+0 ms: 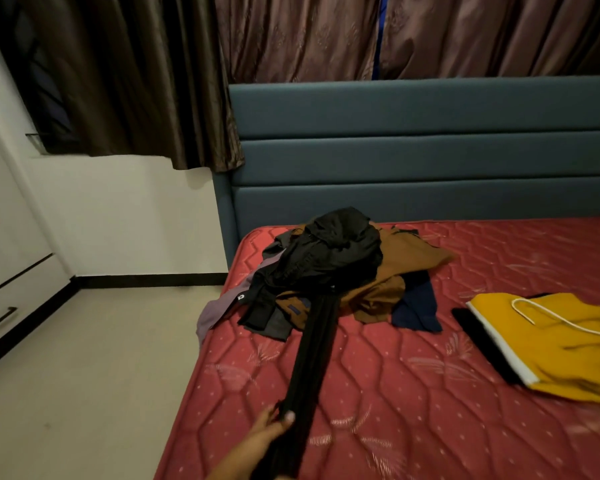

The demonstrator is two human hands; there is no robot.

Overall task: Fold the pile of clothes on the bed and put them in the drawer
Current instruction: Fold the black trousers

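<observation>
A pile of clothes (340, 268) lies on the red mattress (413, 393) near its head-end left corner, with black, brown, navy and mauve pieces mixed. A long black garment (317, 344) stretches taut from the pile toward me. My left hand (269, 426) grips its near end, thumb on top of the fabric. A yellow garment (555, 351) with a white band and white cord lies flat at the right, a black piece (478, 344) beside it. White drawers (0, 306) with black handles stand at the far left. My right hand is out of view.
A blue-green padded headboard (423, 147) rises behind the mattress, with brown curtains (291, 36) above it. Beige floor (94, 375) runs between the bed's left side and the drawer unit. A mauve cloth (215, 313) hangs over the mattress edge.
</observation>
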